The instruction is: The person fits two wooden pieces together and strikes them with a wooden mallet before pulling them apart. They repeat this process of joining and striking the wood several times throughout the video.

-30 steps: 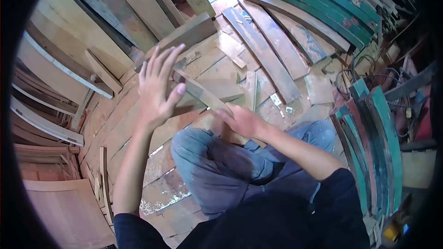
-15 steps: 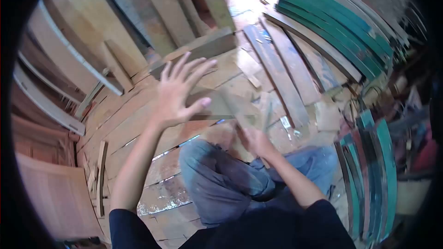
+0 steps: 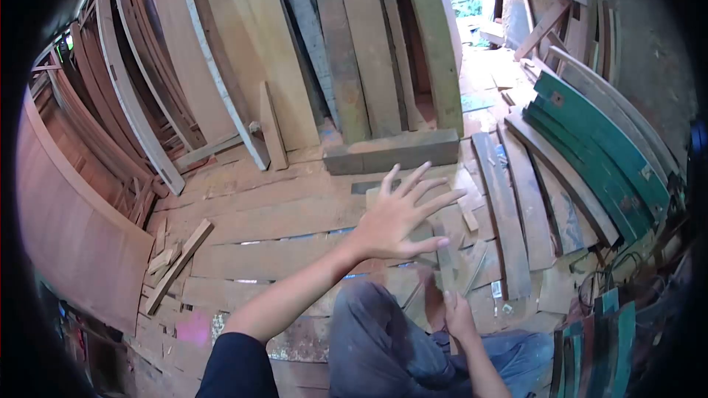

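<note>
My left hand [image 3: 398, 222] is raised over the floor with its fingers spread wide, holding nothing. Low in front of my knee, my right hand [image 3: 459, 317] is closed around a long, narrow flat strip [image 3: 445, 269]. One pale, wood-coloured end of it shows below the fist; I cannot make out whether it is a tool or a piece of wood. A reddish-brown flat piece [image 3: 434, 298] lies just left of that hand, partly hidden. My bent leg in dusty blue trousers [image 3: 369, 332] is below both hands.
A thick wooden beam [image 3: 391, 153] lies ahead, before tall boards [image 3: 258, 51] leaning on the wall. Long planks [image 3: 501, 214] and green-painted boards [image 3: 590, 155] lie at right. Short offcuts [image 3: 179, 265] rest on the plank floor [image 3: 251, 258] at left.
My view has swung up and to the left, so the scene sits lower and further right. My left hand stays spread, and my right hand keeps its grip on the strip.
</note>
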Available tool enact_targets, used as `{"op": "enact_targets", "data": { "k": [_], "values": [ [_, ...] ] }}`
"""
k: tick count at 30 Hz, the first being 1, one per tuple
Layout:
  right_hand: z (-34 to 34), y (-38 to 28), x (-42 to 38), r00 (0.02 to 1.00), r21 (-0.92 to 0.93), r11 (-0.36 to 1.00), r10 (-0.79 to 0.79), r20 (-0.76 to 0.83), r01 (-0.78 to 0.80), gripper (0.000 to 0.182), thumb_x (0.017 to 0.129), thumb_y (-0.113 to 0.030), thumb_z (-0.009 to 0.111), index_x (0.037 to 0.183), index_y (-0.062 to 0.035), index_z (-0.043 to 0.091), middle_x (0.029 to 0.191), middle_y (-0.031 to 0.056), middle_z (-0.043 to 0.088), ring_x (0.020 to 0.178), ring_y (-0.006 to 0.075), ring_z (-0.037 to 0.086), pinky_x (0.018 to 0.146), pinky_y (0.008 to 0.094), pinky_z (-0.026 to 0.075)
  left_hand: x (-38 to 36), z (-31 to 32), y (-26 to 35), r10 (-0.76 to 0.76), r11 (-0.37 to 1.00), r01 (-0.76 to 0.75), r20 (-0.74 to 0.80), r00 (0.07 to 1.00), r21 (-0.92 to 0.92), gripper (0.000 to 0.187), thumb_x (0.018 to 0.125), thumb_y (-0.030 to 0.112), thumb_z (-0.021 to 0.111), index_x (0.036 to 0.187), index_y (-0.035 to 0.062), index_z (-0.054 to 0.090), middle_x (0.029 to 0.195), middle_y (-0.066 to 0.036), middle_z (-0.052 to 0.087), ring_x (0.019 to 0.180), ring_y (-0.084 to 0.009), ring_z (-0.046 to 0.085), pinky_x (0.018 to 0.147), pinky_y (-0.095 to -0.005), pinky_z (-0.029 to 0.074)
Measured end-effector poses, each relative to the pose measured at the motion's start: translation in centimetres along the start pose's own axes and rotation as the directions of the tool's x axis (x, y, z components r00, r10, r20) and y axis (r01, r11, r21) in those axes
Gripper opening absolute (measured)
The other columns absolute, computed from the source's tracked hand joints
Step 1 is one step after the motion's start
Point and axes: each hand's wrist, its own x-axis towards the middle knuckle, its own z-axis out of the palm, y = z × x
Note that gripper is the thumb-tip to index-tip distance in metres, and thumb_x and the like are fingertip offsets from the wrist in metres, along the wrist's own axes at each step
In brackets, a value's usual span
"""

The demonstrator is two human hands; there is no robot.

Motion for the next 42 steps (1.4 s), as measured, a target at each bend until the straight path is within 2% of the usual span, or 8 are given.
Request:
{"op": "enact_targets", "data": {
  "k": [4,11,17,19,25,31,34,42],
  "values": [
    [-1.9,6.6,1.3,0.931,-0.252,0.925,0.330,0.154,-0.286,0.049,0.109,-0.040,0.044,0.113,0.0044,0.064,0.101,0.0330,0.068,0.101,0.0494,0.067,0.086,0.0507,0.053,-0.7,0.5,-1.3,-0.046,0.998,0.045,-0.010,0.999,-0.053,0.081,0.089,0.071,0.052,0.158,0.0306,0.041,0.156,-0.011,0.046,0.153,-0.0389,0.028,0.120,-0.0701,0.015],
    [-2.6,-7.7,0.2,0.993,0.169,0.984,0.036,0.116,-0.056,0.048,0.109,-0.039,0.044,0.102,0.0035,0.066,0.100,0.0306,0.069,0.097,0.0452,0.068,0.081,0.0517,0.053,0.7,0.3,0.2,-0.010,0.996,0.011,0.005,1.000,-0.090,0.081,0.087,0.071,0.049,0.156,0.0281,0.046,0.155,-0.010,0.047,0.152,-0.0405,0.030,0.119,-0.0691,0.016],
    [-3.7,-0.5,1.3,0.822,-0.073,0.859,0.508,0.257,-0.508,0.045,0.108,-0.038,0.050,0.104,0.0037,0.065,0.086,0.0278,0.069,0.086,0.0431,0.070,0.077,0.0489,0.053,-1.4,0.8,-1.0,-0.094,0.991,0.094,0.014,0.996,-0.099,0.077,0.089,0.067,0.049,0.156,0.0272,0.047,0.154,-0.012,0.049,0.151,-0.0410,0.031,0.121,-0.0671,0.014],
    [-1.9,-2.4,1.2,0.995,0.050,0.997,0.049,0.089,-0.053,0.046,0.108,-0.039,0.050,0.105,0.0042,0.065,0.084,0.0251,0.069,0.082,0.0370,0.071,0.076,0.0464,0.053,-0.8,0.6,-0.1,-0.076,0.990,0.075,0.001,0.997,-0.122,0.078,0.089,0.066,0.049,0.156,0.0275,0.046,0.154,-0.012,0.049,0.151,-0.0410,0.031,0.121,-0.0671,0.014],
    [-0.9,-6.7,1.9,0.986,0.317,0.934,-0.158,-0.043,0.164,0.038,0.107,-0.036,0.053,0.116,0.0005,0.061,0.075,0.0167,0.068,0.076,0.0340,0.071,0.072,0.0467,0.054,1.2,0.4,1.1,-0.015,0.996,0.011,-0.043,0.999,-0.086,0.079,0.089,0.068,0.051,0.157,0.0281,0.045,0.151,-0.011,0.050,0.150,-0.0399,0.032,0.120,-0.0667,0.017],
    [-2.4,-3.8,4.0,0.910,0.421,0.807,0.373,0.180,-0.414,0.041,0.097,-0.036,0.072,0.113,0.0000,0.061,0.084,0.0133,0.066,0.082,0.0299,0.069,0.076,0.0416,0.054,2.8,0.4,1.6,-0.050,0.984,0.033,-0.094,0.994,-0.175,0.083,0.092,0.072,0.039,0.157,0.0223,0.043,0.153,-0.013,0.049,0.150,-0.0410,0.031,0.120,-0.0669,0.015],
    [-2.2,-7.1,5.8,0.964,0.282,0.951,-0.054,-0.260,0.130,0.048,0.085,-0.029,0.085,0.115,0.0004,0.061,0.097,0.0151,0.066,0.089,0.0283,0.067,0.080,0.0407,0.053,4.4,0.6,2.1,-0.060,0.970,0.021,-0.153,0.986,-0.243,0.082,0.094,0.071,0.036,0.158,0.0196,0.042,0.154,-0.014,0.047,0.151,-0.0404,0.030,0.121,-0.0656,0.014],
    [-2.2,-9.5,9.5,0.818,0.224,0.953,-0.041,-0.574,0.205,0.068,0.067,-0.014,0.091,0.125,0.0023,0.058,0.110,0.0214,0.069,0.102,0.0341,0.070,0.087,0.0431,0.054,10.6,1.6,5.9,-0.165,0.764,-0.250,-0.554,0.816,-0.595,0.059,0.100,0.046,0.049,0.144,0.0073,0.052,0.142,-0.016,0.053,0.142,-0.0350,0.040,0.118,-0.0490,0.026]
  ]
}}
